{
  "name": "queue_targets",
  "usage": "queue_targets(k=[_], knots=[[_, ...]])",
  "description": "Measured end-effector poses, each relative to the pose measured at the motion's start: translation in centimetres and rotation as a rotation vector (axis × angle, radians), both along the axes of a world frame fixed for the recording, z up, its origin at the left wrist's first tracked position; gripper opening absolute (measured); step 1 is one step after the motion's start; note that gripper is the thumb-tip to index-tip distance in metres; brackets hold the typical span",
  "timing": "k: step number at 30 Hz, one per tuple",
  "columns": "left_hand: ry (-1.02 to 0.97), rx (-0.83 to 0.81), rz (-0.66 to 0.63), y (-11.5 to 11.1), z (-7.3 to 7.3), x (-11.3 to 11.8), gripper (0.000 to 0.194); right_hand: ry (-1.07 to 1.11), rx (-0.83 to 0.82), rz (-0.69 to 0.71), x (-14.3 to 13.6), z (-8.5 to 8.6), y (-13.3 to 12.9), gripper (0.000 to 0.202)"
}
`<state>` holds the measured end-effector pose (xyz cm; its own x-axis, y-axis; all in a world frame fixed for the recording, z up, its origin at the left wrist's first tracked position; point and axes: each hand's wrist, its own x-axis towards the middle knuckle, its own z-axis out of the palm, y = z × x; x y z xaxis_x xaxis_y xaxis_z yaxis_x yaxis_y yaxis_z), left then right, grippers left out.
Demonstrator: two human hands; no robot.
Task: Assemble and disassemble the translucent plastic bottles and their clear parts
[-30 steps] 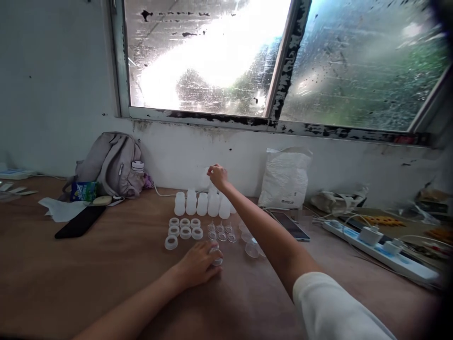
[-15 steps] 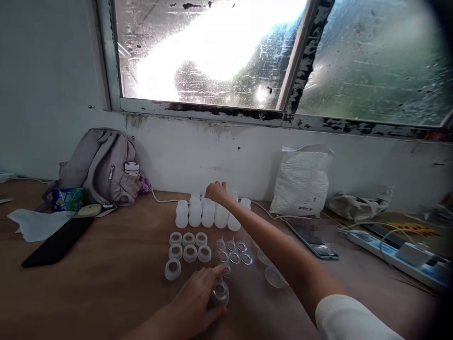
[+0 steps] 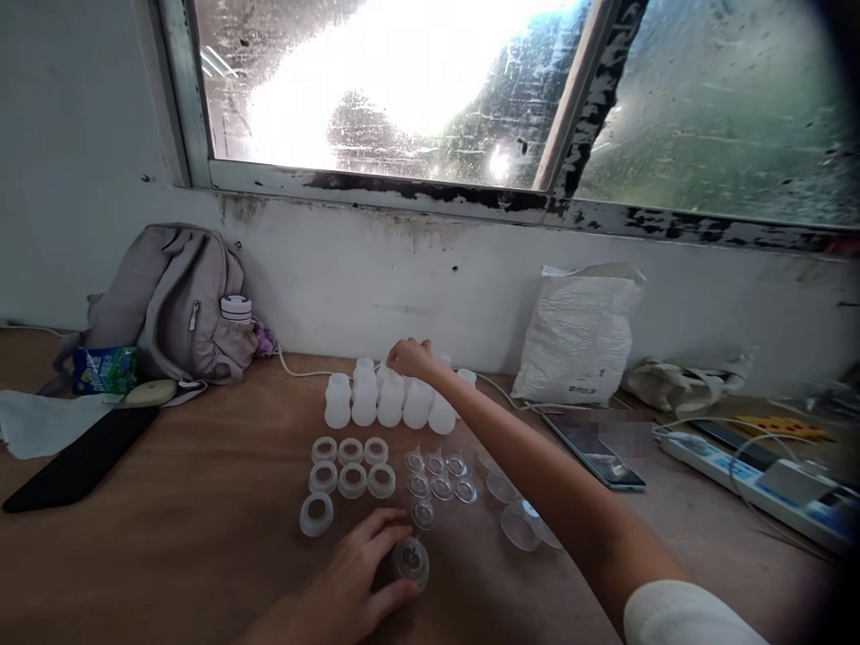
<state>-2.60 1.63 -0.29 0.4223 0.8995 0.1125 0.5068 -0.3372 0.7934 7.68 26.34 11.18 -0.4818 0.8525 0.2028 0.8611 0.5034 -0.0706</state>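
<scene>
My left hand [image 3: 366, 569] lies at the near table, thumb and fingers spread around a clear ring with a nipple-like piece in it [image 3: 410, 562]. My right hand [image 3: 409, 357] reaches far forward over the rows of white translucent bottles [image 3: 390, 403], its fingers closed at the back row; what they hold is too small to make out. White rings [image 3: 353, 481] lie in rows in front of the bottles. To their right sit clear nipple-like pieces [image 3: 442, 486]. Clear cups [image 3: 520, 525] lie further right, partly hidden by my right forearm.
A grey backpack [image 3: 181, 305], a snack packet [image 3: 106, 371] and a black flat case [image 3: 81, 461] are at the left. On the right are a white plastic bag [image 3: 578, 336], a phone [image 3: 597, 452] and a power strip [image 3: 759, 488] with cables.
The view has shifted slightly. My left hand's fingers have drawn back from the nearest clear piece and stay by the ring. My right hand remains over the back bottles.
</scene>
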Motion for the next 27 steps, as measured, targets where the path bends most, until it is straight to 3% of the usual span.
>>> queue_targets(k=[4, 8, 11, 15, 20, 27], knots=[[-0.085, -0.01, 0.06, 0.1, 0.3, 0.3, 0.036, 0.136, 0.088, 0.033, 1.1, 1.1, -2.8, 0.025], [-0.246, -0.093, 0.132, 0.7, 0.3, 0.6, 0.033, 0.349, 0.095, 0.274, 3.3, 0.7, -9.5, 0.03], [-0.262, -0.088, 0.147, 0.9, 0.1, 0.6, 0.037, 0.286, -0.056, 0.365, 5.3, -1.9, -15.7, 0.027], [-0.143, 0.076, 0.106, 0.4, 0.3, 0.6, 0.038, 0.255, -0.032, 0.281, 7.7, -6.6, -21.7, 0.024], [0.03, 0.341, 0.085, -0.8, 0.8, 1.0, 0.035, 0.257, -0.073, 0.206, 9.2, -9.8, -24.4, 0.023], [0.151, 0.545, -0.001, -1.5, 0.2, 0.9, 0.043, 0.299, -0.05, 0.26, 9.1, -10.6, -25.0, 0.031]])
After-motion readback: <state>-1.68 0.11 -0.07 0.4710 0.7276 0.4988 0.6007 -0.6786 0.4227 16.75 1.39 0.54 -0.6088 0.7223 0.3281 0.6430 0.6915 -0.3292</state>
